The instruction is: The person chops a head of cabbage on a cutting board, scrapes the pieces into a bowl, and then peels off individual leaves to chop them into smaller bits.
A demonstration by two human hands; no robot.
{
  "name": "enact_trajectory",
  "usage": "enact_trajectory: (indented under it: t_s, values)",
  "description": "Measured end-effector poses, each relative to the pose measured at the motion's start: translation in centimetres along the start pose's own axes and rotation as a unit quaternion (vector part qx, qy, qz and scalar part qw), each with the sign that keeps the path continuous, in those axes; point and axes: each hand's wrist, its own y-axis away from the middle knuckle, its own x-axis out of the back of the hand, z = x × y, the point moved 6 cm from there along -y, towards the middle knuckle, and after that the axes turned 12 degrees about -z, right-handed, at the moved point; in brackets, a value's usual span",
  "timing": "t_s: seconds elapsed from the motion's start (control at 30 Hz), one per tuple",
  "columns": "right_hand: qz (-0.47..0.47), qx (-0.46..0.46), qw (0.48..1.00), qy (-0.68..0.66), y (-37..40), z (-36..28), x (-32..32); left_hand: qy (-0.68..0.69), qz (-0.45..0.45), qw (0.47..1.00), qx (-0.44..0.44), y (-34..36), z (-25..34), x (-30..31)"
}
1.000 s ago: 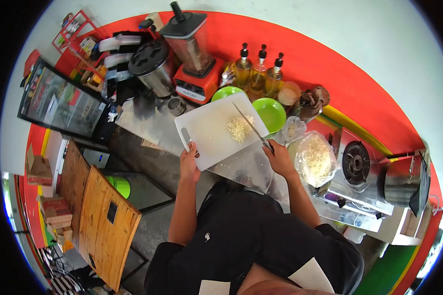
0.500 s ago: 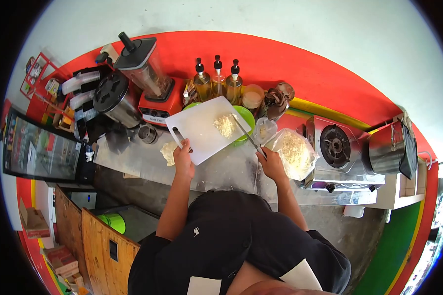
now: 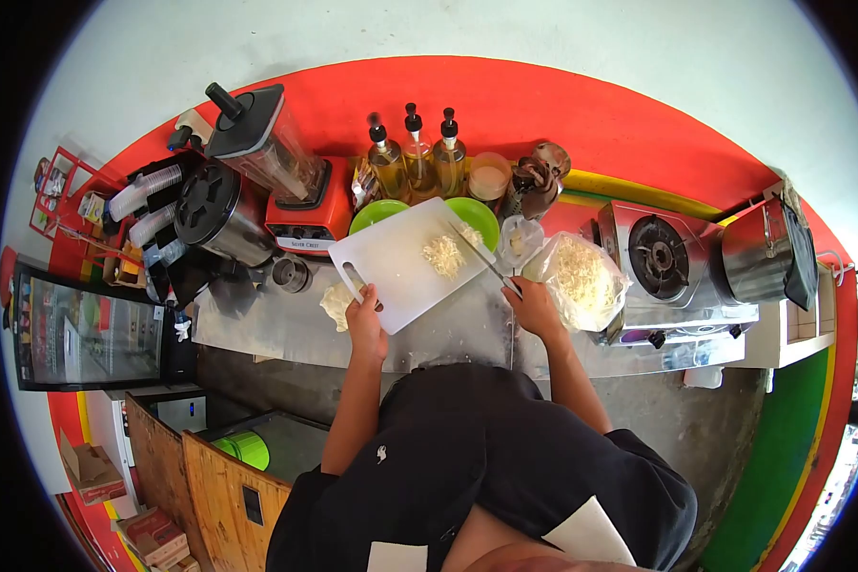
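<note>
My left hand grips a white cutting board at its handle slot, holding it tilted over the counter. Chopped pale shreds lie in a pile near the board's far right side. In my right hand is a knife, its blade along the board's right edge beside the shreds. Partly hidden under the board are a green dish on the right and another green dish on the left. A clear plastic bag of pale shreds lies just right of my right hand.
Behind the board stand several pump bottles and a red blender. A metal canister is farther left. On the right sit a gas stove and a large pot. A small plastic bag lies near the knife.
The whole view has shifted slightly. Some shreds now show on the far side of the knife blade, at the board's edge by the right green dish. Both hands keep their holds.
</note>
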Motion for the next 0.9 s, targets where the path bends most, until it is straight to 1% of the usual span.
enact_trajectory:
  t_s: [0.07,0.17,0.23,0.37,0.43,0.5,0.6,0.67,0.8,0.87,0.9]
  values:
    - [0.008,-0.001,1.0,0.002,0.2,-0.6,0.4,-0.001,0.007,1.0,0.001,0.3,0.3,-0.2]
    - [-0.004,0.008,0.999,-0.037,0.7,-1.7,1.0,0.0,0.004,1.0,-0.003,0.0,-0.2,0.3]
    - [-0.034,0.03,0.999,-0.025,0.7,-1.6,0.5,-0.011,0.0,1.0,-0.001,0.0,-0.3,0.5]
    - [-0.011,0.016,1.0,-0.006,0.1,-0.1,-0.2,-0.025,-0.009,1.0,-0.002,-0.5,-1.0,1.2]
    - [-0.002,-0.007,1.0,-0.008,0.0,0.2,-0.1,-0.02,-0.009,1.0,-0.001,-0.3,-0.8,0.6]
    - [-0.007,-0.008,1.0,-0.011,0.3,0.1,0.1,-0.023,-0.004,1.0,0.001,0.2,-0.5,0.6]
    - [-0.032,0.005,0.999,-0.038,0.8,-1.0,0.8,-0.014,0.016,1.0,-0.015,0.6,-0.2,0.4]
    - [-0.109,0.01,0.991,-0.082,0.9,-1.6,0.4,-0.009,0.003,0.999,-0.048,0.5,0.0,0.4]
    - [-0.104,-0.004,0.992,-0.065,-0.3,0.5,-0.9,-0.032,0.017,0.999,-0.039,0.6,0.3,0.3]
    - [-0.039,0.005,0.999,-0.022,-0.8,1.2,-1.1,-0.045,0.016,0.998,-0.031,0.7,0.5,0.1]
    - [-0.038,0.004,0.999,-0.024,-0.8,1.3,-1.3,-0.048,0.015,0.998,-0.029,0.8,0.4,0.0]
